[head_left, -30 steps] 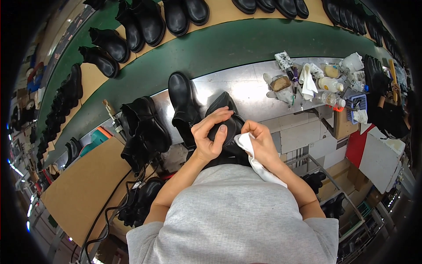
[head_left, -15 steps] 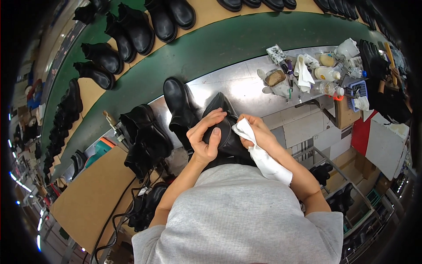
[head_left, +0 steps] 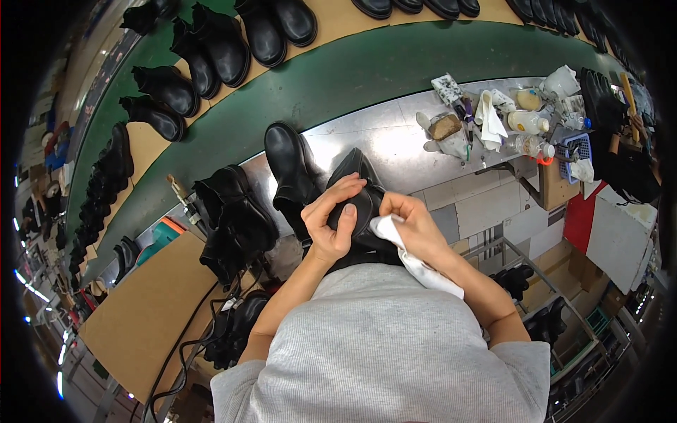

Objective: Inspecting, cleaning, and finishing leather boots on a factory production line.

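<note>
A black leather boot (head_left: 357,166) lies in front of my torso, its toe pointing away from me over the metal edge of the bench. My left hand (head_left: 331,224) is curled against the boot's left side, fingers and thumb bent around its upper. On the boot's right side, my right hand (head_left: 422,231) grips a white cloth (head_left: 389,230). One end of the cloth bunches against the leather, and the rest hangs below my wrist. Left of this boot stands another black boot (head_left: 288,151).
More black boots (head_left: 233,204) stand at the left, and several line the green conveyor (head_left: 338,92). Bottles (head_left: 527,122), a brush and white rags (head_left: 488,121) lie at the right of the metal bench. A cardboard panel (head_left: 151,317) and a black cable (head_left: 185,352) are lower left.
My right hand has slid toward me along the boot's side with the cloth, which is now more bunched. My left hand stays in nearly the same place.
</note>
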Tool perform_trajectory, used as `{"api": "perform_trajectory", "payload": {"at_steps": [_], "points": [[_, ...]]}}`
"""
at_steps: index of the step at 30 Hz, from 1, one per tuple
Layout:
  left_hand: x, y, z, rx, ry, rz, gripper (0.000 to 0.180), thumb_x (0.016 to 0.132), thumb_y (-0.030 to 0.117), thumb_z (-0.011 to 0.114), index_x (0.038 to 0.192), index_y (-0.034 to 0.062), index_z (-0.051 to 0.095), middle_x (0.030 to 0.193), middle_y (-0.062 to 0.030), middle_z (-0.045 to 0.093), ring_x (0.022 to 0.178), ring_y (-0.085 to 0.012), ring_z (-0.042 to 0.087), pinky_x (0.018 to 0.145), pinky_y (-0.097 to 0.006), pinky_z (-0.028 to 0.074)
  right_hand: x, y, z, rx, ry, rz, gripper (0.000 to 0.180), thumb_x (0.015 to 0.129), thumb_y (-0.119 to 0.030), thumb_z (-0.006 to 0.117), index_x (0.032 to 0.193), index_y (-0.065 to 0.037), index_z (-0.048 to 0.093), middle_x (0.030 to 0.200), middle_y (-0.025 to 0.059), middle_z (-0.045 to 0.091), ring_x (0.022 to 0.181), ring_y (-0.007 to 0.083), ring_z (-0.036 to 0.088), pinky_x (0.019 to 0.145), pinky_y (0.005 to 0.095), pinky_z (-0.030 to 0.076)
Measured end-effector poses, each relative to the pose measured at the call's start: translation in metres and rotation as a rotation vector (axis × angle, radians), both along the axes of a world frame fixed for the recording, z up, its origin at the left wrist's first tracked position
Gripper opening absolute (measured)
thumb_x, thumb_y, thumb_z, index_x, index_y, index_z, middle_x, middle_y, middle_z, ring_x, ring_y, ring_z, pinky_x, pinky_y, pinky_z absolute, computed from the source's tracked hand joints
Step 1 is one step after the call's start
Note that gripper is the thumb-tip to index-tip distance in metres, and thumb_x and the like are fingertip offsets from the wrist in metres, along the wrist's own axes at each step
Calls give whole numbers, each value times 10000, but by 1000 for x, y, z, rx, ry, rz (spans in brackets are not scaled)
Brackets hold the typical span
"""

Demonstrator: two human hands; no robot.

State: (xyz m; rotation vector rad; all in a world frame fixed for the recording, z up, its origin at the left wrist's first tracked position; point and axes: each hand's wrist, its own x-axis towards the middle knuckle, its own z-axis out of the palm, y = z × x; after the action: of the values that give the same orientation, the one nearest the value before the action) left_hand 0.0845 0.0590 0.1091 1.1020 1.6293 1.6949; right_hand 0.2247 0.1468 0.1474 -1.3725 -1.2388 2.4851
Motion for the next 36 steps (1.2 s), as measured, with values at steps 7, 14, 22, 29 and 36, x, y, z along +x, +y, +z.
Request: {"api": "perform_trajectory", "payload": {"at_steps": [7, 14, 22, 29, 36], "points": [[0, 1, 0, 4, -2, -6, 229, 759, 65, 542, 894, -106, 613, 939, -235, 656, 970, -359, 631, 883, -395, 476, 0, -7, -4, 202, 71, 46, 179, 743, -14, 632, 683, -42, 466, 636, -56, 432, 599, 19, 377, 533, 196, 307], [0, -1, 0, 17, -5, 0, 226, 757, 59, 540, 894, -105, 613, 937, -236, 655, 967, -361, 631, 884, -393, 474, 0, -5, -2, 232, 53, 135, 147, 776, -29, 599, 687, -37, 482, 638, -45, 457, 611, 17, 405, 541, 191, 319], [-1, -4, 0, 4, -4, 4, 244, 762, 83, 535, 888, -112, 610, 935, -240, 653, 969, -364, 628, 885, -398, 471, -2, 4, -2, -224, 15, -11, 126, 821, -65, 539, 705, -41, 494, 583, -45, 444, 543, 17, 403, 480, 199, 312], [0, -4, 0, -9, 9, 7, 264, 769, 101, 525, 894, -117, 609, 932, -242, 653, 965, -363, 629, 888, -391, 467, -2, -5, -11, 210, 76, 95, 156, 822, -78, 559, 688, -38, 490, 594, -37, 453, 541, 37, 400, 481, 212, 312], [3, -5, 1, 18, 7, -5, 269, 769, 93, 526, 907, -123, 608, 940, -241, 651, 976, -369, 623, 898, -402, 461, -3, 16, -26, -158, -40, 27, 215, 898, -197, 513, 718, -80, 520, 580, -10, 500, 428, 40, 420, 380, 198, 291]]}}
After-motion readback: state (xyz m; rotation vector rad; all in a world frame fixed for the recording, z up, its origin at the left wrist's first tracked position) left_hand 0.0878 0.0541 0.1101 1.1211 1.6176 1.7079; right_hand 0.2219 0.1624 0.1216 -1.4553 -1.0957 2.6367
